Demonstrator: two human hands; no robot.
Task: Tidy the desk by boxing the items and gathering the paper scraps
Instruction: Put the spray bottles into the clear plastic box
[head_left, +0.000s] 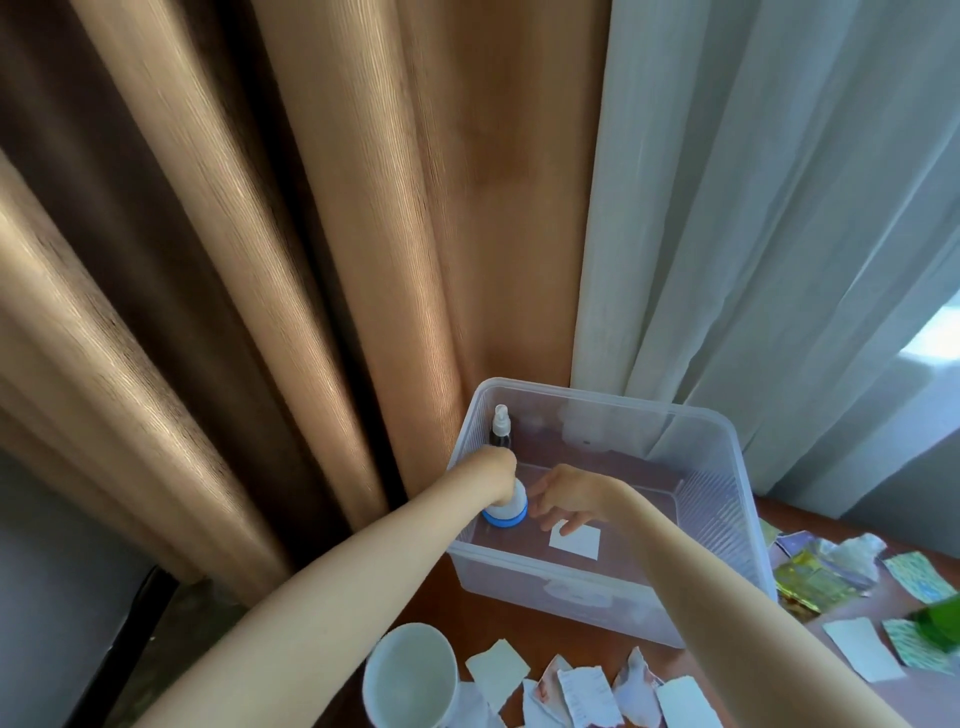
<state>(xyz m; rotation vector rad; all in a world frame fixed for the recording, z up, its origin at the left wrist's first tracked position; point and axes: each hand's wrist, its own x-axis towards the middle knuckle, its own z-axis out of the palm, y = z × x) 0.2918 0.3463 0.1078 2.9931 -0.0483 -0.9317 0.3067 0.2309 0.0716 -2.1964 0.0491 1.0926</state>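
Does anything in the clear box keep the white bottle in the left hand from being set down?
Nothing visible does. The left hand grips the white bottle low in the box. The spray bottle stands behind it in the far corner, the right hand beside it, neither beneath.

The clear plastic storage box stands in the lower middle of the frame on the brown wooden desk. Behind it hangs the brown pleated curtain, with the white sheer curtain to its right. In the far left corner of the box, the dark spray bottle with white nozzle stands upright. Before it, near the left wall, is the white bottle with blue base, gripped from above by the left hand. Just right of it, the right hand is over the white paper slip on the box floor. At the lower edge, the white round cup is left of the torn paper scraps. The crumpled printed scraps lie at the lower right, beside the box.
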